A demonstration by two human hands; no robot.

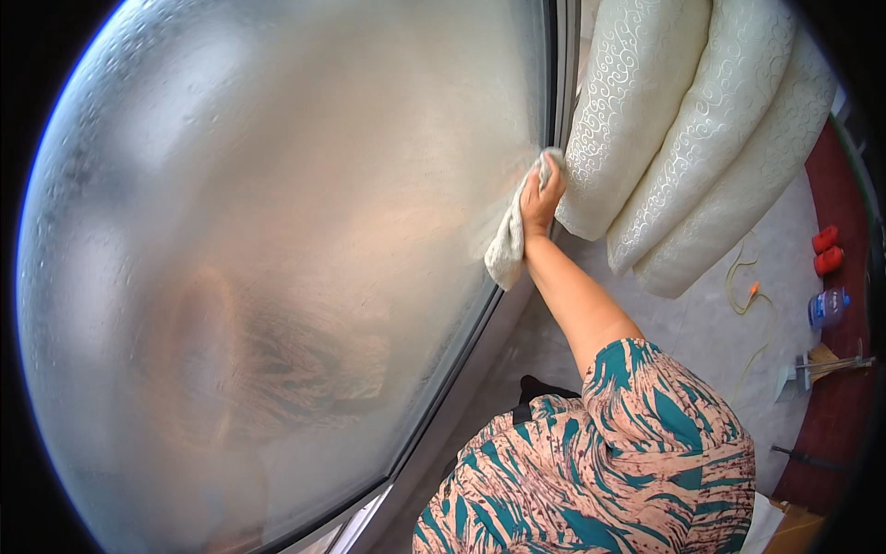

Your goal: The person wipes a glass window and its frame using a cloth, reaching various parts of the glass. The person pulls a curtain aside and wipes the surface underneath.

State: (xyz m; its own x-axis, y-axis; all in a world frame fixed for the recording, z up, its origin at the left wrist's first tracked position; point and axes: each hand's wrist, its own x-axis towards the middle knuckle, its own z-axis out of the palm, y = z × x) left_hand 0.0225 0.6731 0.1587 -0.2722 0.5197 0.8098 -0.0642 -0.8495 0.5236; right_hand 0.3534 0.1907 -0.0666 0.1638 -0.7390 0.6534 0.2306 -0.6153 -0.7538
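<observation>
My right hand [541,196] is closed on a damp-looking whitish cloth [506,247] and presses it against a large fogged glass pane [369,166]. The contact is at the pane's right side, close to its dark frame [471,331]. Part of the cloth bunches up between the fingers, and the rest hangs down below the hand. Water droplets cling to the far left of the glass. A faint reflection of a patterned garment shows low in the pane. My right arm, in a teal and pink patterned sleeve, reaches up from the lower right. My left hand is out of view.
Cream curtain folds [637,120] with a shiny swirl pattern hang just right of my hand. On the grey floor [683,337] lies a thin yellowish cord [732,286] with an orange piece. Farther right are two red objects [828,251] and a clear bottle [828,307] with a blue cap.
</observation>
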